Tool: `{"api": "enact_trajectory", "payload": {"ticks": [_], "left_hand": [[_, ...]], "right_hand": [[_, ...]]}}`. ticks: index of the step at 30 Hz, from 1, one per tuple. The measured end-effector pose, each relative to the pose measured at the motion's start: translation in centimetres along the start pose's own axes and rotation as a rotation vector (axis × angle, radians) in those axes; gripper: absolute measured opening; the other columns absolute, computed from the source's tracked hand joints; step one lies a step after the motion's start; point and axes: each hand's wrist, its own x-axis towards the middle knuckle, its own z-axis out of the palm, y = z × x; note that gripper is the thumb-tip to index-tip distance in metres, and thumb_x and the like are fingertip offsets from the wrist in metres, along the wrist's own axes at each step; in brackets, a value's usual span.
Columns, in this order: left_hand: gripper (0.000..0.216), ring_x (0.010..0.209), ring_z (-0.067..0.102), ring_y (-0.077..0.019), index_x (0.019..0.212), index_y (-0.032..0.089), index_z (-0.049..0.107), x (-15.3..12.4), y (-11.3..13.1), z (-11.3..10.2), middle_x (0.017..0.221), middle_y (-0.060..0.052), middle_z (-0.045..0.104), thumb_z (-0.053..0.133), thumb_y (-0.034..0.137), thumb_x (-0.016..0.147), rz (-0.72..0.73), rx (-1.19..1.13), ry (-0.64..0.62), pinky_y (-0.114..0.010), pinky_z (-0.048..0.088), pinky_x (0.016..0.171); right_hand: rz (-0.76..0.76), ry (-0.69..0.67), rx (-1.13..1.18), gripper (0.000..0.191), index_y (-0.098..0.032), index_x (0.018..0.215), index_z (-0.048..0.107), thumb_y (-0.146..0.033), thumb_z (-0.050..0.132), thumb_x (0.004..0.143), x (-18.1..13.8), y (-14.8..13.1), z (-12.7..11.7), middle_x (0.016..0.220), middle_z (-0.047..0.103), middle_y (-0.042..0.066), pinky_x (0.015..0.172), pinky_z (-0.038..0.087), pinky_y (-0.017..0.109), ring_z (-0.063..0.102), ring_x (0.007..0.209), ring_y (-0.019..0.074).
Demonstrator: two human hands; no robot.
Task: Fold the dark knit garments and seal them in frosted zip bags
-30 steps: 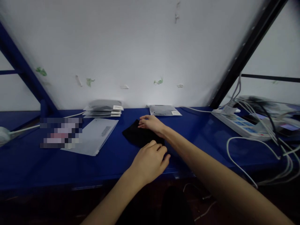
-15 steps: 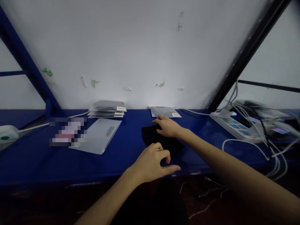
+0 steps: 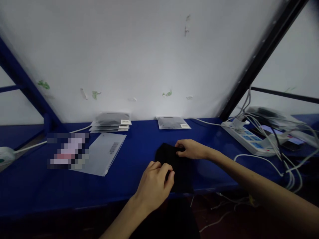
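Observation:
A piece of black cloth [image 3: 178,171] lies on the blue table [image 3: 134,146], its near part reaching the front edge. At its upper right side my right hand [image 3: 191,149] pinches it between thumb and fingers. My left hand [image 3: 156,184] is over the cloth's left side, fingers curled and the thumb closed toward the index finger on the fabric. The exact grip of the left fingertips is partly hidden.
Left lie a frosted zip bag [image 3: 103,154], a pixelated phone-like object [image 3: 71,147] and stacked filled bags [image 3: 109,122]. Another filled bag [image 3: 173,122] rests by the wall. A power strip [image 3: 249,137] and tangled white cables [image 3: 290,166] occupy the right.
The black cloth has shifted toward the front edge and lies differently. My right hand has come nearer and closed on it; my left hand has moved slightly left and curled its thumb in.

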Motion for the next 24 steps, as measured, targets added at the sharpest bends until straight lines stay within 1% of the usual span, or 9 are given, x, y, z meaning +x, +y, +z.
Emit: {"api": "enact_trajectory", "payload": {"ticks": [3, 6, 8, 9, 11, 15, 18, 21, 24], "left_hand": [[0.021, 0.084, 0.062, -0.0253, 0.097, 0.02, 0.065, 0.2, -2.2, -2.6, 0.086, -0.008, 0.069, 0.045, 0.026, 0.096, -0.092, 0.17, 0.076, -0.042, 0.049, 0.08], [0.027, 0.106, 0.059, -0.0339, 0.102, 0.019, 0.064, 0.2, -6.3, -6.8, 0.105, -0.013, 0.07, 0.046, 0.037, 0.095, -0.328, 0.386, 0.075, -0.051, 0.047, 0.093], [0.037, 0.116, 0.055, -0.0392, 0.111, 0.017, 0.064, -0.4, -9.0, -9.3, 0.12, -0.016, 0.066, 0.046, 0.044, 0.093, -0.494, 0.497, 0.016, -0.054, 0.045, 0.096], [0.042, 0.116, 0.055, -0.0407, 0.113, 0.016, 0.063, -0.8, -10.0, -10.2, 0.122, -0.017, 0.065, 0.047, 0.048, 0.092, -0.562, 0.514, -0.038, -0.055, 0.046, 0.094], [0.044, 0.116, 0.057, -0.0394, 0.114, 0.016, 0.063, -1.6, -11.2, -11.2, 0.121, -0.017, 0.066, 0.045, 0.048, 0.091, -0.585, 0.507, -0.132, -0.053, 0.046, 0.095], [0.034, 0.112, 0.059, -0.0336, 0.108, 0.019, 0.066, -2.2, -10.1, -10.2, 0.114, -0.011, 0.068, 0.044, 0.039, 0.092, -0.485, 0.441, -0.215, -0.048, 0.047, 0.095], [0.03, 0.11, 0.06, -0.0296, 0.108, 0.021, 0.067, -1.1, -8.4, -8.7, 0.111, -0.008, 0.07, 0.043, 0.033, 0.094, -0.388, 0.315, -0.263, -0.045, 0.047, 0.095], [0.026, 0.107, 0.061, -0.0278, 0.105, 0.022, 0.068, 0.9, -7.6, -7.3, 0.108, -0.007, 0.071, 0.045, 0.03, 0.095, -0.329, 0.219, -0.272, -0.043, 0.047, 0.093], [0.02, 0.104, 0.063, -0.0265, 0.1, 0.023, 0.069, 3.3, -7.9, -6.3, 0.106, -0.005, 0.072, 0.052, 0.028, 0.092, -0.256, 0.151, -0.297, -0.04, 0.047, 0.09]], "right_hand": [[0.003, 0.014, 0.002, 0.022, -0.018, 0.093, 0.066, -0.03, 0.06, 0.075, -0.6, -0.2, -0.1, 0.096, 0.07, 0.01, 0.075, 0.048, 0.035, 0.064, 0.084, 0.0232], [0.024, 0.031, 0.038, 0.021, -0.019, 0.093, 0.064, -0.029, 0.059, 0.075, -1.3, -0.4, -0.2, 0.094, 0.07, 0.009, 0.073, 0.047, 0.035, 0.063, 0.082, 0.0223], [0.042, 0.035, 0.077, 0.023, -0.018, 0.097, 0.063, -0.028, 0.059, 0.076, -1.7, -0.5, -0.2, 0.094, 0.07, 0.009, 0.072, 0.047, 0.035, 0.064, 0.082, 0.0223], [0.044, 0.036, 0.096, 0.025, -0.018, 0.099, 0.063, -0.028, 0.058, 0.076, -1.8, -0.4, -0.1, 0.095, 0.07, 0.009, 0.073, 0.047, 0.035, 0.064, 0.083, 0.0225], [0.039, 0.046, 0.129, 0.03, -0.017, 0.105, 0.063, -0.027, 0.058, 0.077, -1.9, -0.4, 0.1, 0.099, 0.071, 0.01, 0.075, 0.048, 0.036, 0.066, 0.087, 0.0231], [0.055, 0.082, 0.168, 0.039, -0.016, 0.116, 0.064, -0.037, 0.059, 0.083, -1.6, -0.3, 0.6, 0.109, 0.071, 0.012, 0.086, 0.049, 0.039, 0.067, 0.1, 0.0263], [0.046, 0.077, 0.172, 0.041, -0.016, 0.117, 0.066, -0.041, 0.058, 0.086, -1.3, -0.4, 0.8, 0.116, 0.07, 0.013, 0.092, 0.048, 0.042, 0.065, 0.106, 0.0282], [-0.02, 0.018, 0.171, 0.032, -0.018, 0.112, 0.068, -0.036, 0.057, 0.088, -1.4, -0.7, 0.5, 0.112, 0.072, 0.012, 0.087, 0.048, 0.04, 0.066, 0.099, 0.0265], [-0.08, -0.063, 0.166, 0.025, -0.021, 0.108, 0.067, -0.033, 0.056, 0.089, -1.8, -0.8, -0.2, 0.104, 0.073, 0.009, 0.079, 0.048, 0.037, 0.066, 0.09, 0.024]]}}
